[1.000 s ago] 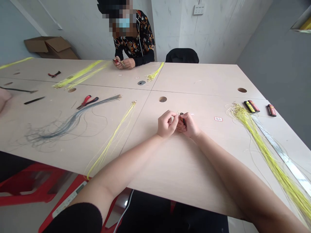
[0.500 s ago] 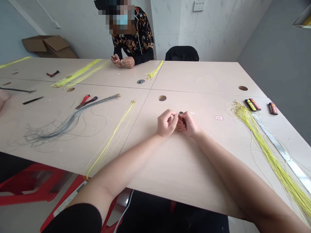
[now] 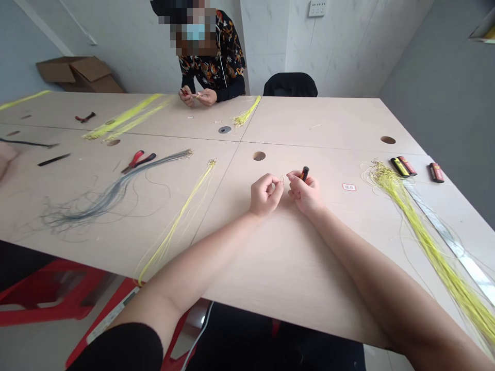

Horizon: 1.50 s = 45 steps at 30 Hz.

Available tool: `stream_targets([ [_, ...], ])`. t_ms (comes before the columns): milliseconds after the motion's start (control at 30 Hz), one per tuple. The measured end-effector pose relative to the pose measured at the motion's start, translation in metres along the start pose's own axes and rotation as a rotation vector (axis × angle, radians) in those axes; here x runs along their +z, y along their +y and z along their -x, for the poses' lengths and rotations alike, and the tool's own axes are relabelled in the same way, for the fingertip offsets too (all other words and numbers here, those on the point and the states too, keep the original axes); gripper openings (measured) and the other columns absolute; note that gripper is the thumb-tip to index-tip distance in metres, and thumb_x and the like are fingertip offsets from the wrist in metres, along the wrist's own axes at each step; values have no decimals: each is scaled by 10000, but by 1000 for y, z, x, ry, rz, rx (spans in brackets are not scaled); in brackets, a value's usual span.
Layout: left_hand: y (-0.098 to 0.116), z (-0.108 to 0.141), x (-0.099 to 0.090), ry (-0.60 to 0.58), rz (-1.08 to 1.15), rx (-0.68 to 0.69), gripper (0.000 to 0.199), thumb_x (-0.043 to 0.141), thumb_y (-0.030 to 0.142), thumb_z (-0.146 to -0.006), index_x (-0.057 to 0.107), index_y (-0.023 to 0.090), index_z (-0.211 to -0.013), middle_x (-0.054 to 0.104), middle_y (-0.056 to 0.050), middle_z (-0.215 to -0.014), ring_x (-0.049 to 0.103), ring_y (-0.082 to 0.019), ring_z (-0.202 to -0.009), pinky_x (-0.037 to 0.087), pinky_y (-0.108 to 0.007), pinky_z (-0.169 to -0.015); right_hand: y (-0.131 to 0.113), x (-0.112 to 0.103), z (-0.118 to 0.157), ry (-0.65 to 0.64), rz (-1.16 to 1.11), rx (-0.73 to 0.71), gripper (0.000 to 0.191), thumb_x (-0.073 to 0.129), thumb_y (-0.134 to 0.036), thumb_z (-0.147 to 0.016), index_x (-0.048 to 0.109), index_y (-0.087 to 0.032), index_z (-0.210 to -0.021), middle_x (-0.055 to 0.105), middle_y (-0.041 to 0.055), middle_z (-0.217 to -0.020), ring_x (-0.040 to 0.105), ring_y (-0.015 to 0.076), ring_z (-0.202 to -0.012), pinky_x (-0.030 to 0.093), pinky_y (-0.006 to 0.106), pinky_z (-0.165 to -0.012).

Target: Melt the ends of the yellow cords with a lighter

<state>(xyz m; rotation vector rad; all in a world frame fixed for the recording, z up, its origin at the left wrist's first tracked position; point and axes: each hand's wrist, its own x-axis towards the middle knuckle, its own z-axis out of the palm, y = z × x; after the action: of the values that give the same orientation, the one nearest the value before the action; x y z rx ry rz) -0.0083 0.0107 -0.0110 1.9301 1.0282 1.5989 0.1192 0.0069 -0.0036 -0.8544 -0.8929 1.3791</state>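
Note:
My left hand (image 3: 265,196) is closed in a pinch above the table, the thumb against the forefinger. From its fingertips sticks out the short pale end of a thin line (image 3: 282,178); the rest of it is too fine to follow. Just to the right, my right hand (image 3: 307,195) has its fingers wrapped round a dark lighter (image 3: 305,173) with orange marks, whose end shows upright above the fingers. A small gap separates the two hands.
Yellow line bundles (image 3: 423,226) and several lighters (image 3: 399,167) lie at the right; a grey line bundle (image 3: 112,193), red-handled pliers (image 3: 138,161) and a thinner yellow bundle (image 3: 185,206) lie left. Across the table (image 3: 294,257), a co-worker (image 3: 228,56) handles something small.
My right hand has moved slightly right, away from my left hand, and turned so that the lighter now points up. My left hand stays in place, still pinching.

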Motion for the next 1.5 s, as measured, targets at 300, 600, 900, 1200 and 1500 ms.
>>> stream_targets([
  [300,1,-1,1,-23,-16,-21,219,547,241,-798,473,173,-604,361,67,-499,294,-56,-447,264,-218,-466,4,0,-2,-1,109,-19,295,756,-400,-603,586,-163,-646,310,-82,-458,244,34,-407,184,232,-417],
  [600,0,-2,0,-11,-9,-28,206,550,237,-791,477,174,-608,381,66,-504,291,-53,-443,266,-214,-459,5,-1,-2,5,192,-41,289,719,-420,-649,579,-168,-673,319,-77,-469,264,47,-422,220,230,-416],
  [900,1,-2,0,16,4,-34,225,552,225,-781,449,177,-587,324,76,-481,281,-53,-435,255,-215,-459,4,-2,-3,3,117,-24,309,720,-439,-670,541,-189,-707,258,-95,-475,213,44,-422,192,224,-418],
  [1200,-2,-1,0,-8,21,-93,229,555,261,-789,465,177,-596,349,69,-492,303,-60,-455,281,-221,-483,5,-5,-4,-32,144,-60,292,752,-388,-636,606,-185,-787,297,-93,-488,246,46,-426,200,228,-423],
  [1500,-1,-1,0,-16,20,-120,250,544,284,-783,446,182,-578,375,56,-494,320,-71,-469,297,-231,-485,7,-7,-5,-45,175,-47,280,736,-405,-639,617,-176,-747,374,-69,-506,283,49,-434,236,236,-436],
])
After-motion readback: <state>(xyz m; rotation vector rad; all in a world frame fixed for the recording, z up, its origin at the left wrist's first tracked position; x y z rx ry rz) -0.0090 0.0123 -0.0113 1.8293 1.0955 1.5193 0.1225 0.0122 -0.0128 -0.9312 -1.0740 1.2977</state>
